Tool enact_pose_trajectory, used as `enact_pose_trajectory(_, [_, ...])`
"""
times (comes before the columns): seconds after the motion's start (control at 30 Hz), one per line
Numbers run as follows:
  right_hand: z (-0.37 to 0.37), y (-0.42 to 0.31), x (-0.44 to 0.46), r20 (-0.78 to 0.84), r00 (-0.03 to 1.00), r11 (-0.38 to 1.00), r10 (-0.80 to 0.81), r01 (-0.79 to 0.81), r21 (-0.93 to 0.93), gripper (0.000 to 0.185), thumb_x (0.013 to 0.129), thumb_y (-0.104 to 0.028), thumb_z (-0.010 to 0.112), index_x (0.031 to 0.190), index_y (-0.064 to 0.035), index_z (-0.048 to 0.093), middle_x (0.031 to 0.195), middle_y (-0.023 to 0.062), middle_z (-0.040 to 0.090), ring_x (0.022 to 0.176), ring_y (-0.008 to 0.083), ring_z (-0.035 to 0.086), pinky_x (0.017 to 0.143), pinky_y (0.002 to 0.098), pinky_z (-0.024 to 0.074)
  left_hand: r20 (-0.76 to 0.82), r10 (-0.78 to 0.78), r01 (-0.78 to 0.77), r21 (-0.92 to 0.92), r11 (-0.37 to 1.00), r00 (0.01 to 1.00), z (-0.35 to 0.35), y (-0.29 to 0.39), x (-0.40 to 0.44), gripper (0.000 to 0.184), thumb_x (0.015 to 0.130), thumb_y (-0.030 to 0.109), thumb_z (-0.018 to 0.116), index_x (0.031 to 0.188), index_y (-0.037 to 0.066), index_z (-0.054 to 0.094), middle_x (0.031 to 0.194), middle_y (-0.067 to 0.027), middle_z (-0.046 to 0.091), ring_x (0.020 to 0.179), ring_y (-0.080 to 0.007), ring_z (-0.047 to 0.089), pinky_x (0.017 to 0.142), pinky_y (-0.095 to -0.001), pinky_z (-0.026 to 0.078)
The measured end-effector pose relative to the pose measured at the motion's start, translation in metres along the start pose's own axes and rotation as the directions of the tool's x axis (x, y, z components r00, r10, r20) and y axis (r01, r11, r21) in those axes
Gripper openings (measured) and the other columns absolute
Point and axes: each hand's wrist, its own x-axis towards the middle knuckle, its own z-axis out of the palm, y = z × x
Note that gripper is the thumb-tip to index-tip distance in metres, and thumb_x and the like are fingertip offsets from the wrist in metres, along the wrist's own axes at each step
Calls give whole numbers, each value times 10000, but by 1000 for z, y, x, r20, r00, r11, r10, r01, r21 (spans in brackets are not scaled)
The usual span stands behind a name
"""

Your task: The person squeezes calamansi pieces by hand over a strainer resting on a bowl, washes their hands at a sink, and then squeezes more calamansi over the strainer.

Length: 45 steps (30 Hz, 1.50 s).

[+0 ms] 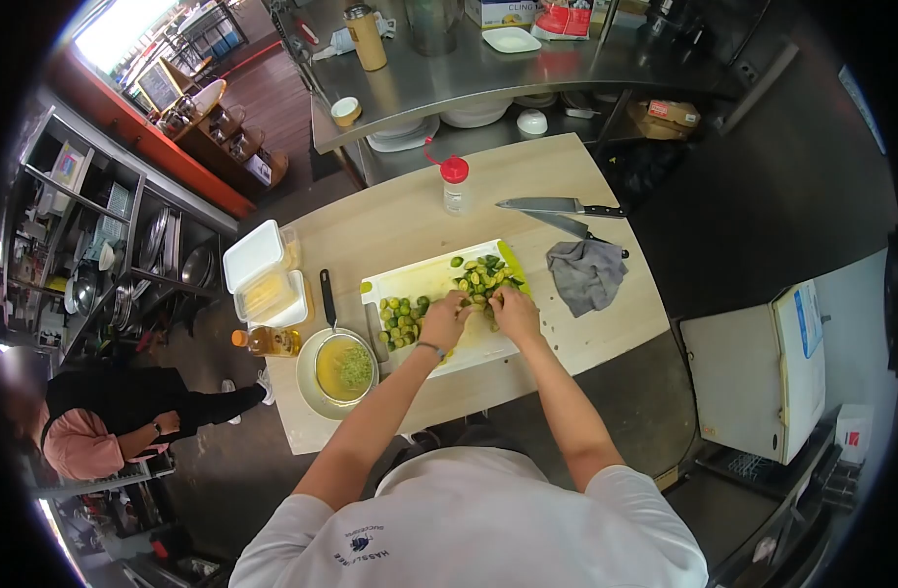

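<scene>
A white cutting board (431, 267) with green corners lies on the table under both my hands. Small green citrus fruits (398, 321) are gathered on its left side. Cut citrus pieces (483, 273), green-skinned and yellow inside, form a pile on the right. My left hand (446, 321) is closed between the two groups, fingertips pinched together near the pile. My right hand (516, 316) is closed too, its fingers bent down at the pile's near edge. Whatever sits in the fingertips is too small to make out. Left of the board, a strainer (328, 299) with greenish pulp rests over a bowl (312, 390) of yellow liquid.
Two knives (552, 206) and a grey cloth (586, 275) lie right of the board. A red-capped bottle (455, 188) stands behind it. At left are an oil-coloured bottle (273, 341) and an opened white container (253, 257). Another person (106, 421) stands further left.
</scene>
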Motion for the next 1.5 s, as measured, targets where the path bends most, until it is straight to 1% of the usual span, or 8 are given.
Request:
enact_pose_trajectory(0.4, [-7, 44, -22, -124, 992, 984, -25, 46, 170, 115, 773, -127, 585, 847, -40, 600, 787, 118, 625, 747, 296, 591, 679, 390, 453, -158, -116, 98, -122, 988, 981, -2, -7, -5, 189, 774, 109, 637, 942, 39, 591, 779, -101, 649, 624, -178, 621, 576, -274, 490])
enact_pose_trajectory(0.57, [1, 31, -60, 289, 955, 992, -62, 29, 119, 149, 771, -182, 544, 838, -62, 600, 855, 125, 614, 797, 316, 578, 691, 408, 452, -446, -295, 234, -188, 954, 845, -73, -50, -67, 131, 793, 101, 607, 916, 58, 601, 747, -92, 642, 601, -164, 608, 545, -268, 476])
enact_pose_trajectory(0.63, [23, 17, -65, 292, 946, 987, -142, 113, 115, 180, 774, -195, 561, 895, -64, 586, 868, 118, 607, 797, 302, 583, 692, 403, 455, -467, -302, 297, -86, 951, 831, -103, -55, -91, 124, 789, 92, 601, 909, 61, 600, 746, -94, 637, 603, -179, 605, 548, -278, 477])
enact_pose_trajectory(0.77, [42, -31, -72, 277, 930, 969, -240, 248, 6, 307, 774, -227, 585, 1025, -61, 520, 980, 126, 557, 813, 307, 581, 693, 406, 469, -314, -100, 155, 153, 976, 944, -95, -56, -118, 132, 763, 86, 599, 893, 62, 596, 787, -106, 624, 612, -236, 598, 567, -330, 483])
enact_pose_trajectory(0.9, [58, -51, -64, 332, 923, 977, -196, 211, -10, 343, 775, -229, 587, 1053, -51, 494, 1030, 146, 528, 816, 327, 573, 695, 408, 476, -91, -121, 134, 145, 980, 988, -54, -30, -116, 194, 739, 123, 618, 914, 53, 572, 866, -126, 590, 694, -273, 595, 615, -360, 487])
enact_pose_trajectory(0.97, [70, -49, -62, 364, 907, 970, -213, 241, -31, 305, 781, -194, 579, 1036, -44, 506, 966, 159, 544, 822, 340, 568, 694, 411, 474, -50, -26, 42, 362, 931, 998, -34, -36, -114, 227, 744, 157, 614, 927, 43, 543, 902, -133, 537, 782, -295, 578, 656, -366, 483])
enact_pose_trajectory(1.27, [84, -25, -55, 136, 939, 937, -317, 287, 198, 211, 778, -132, 575, 960, -25, 565, 856, 158, 550, 825, 331, 555, 741, 396, 450, 43, 10, -26, 384, 923, 999, -15, -85, -111, 139, 806, 131, 534, 924, 60, 552, 833, -118, 527, 776, -305, 570, 640, -395, 476])
enact_pose_trajectory(1.5, [59, -26, -61, 197, 934, 953, -297, 302, 6, 232, 762, -144, 594, 962, -30, 563, 906, 132, 525, 806, 311, 562, 710, 373, 469, -53, -41, 52, 232, 971, 998, -28, -67, -106, 131, 805, 133, 537, 912, 66, 567, 844, -132, 557, 718, -327, 568, 624, -410, 470])
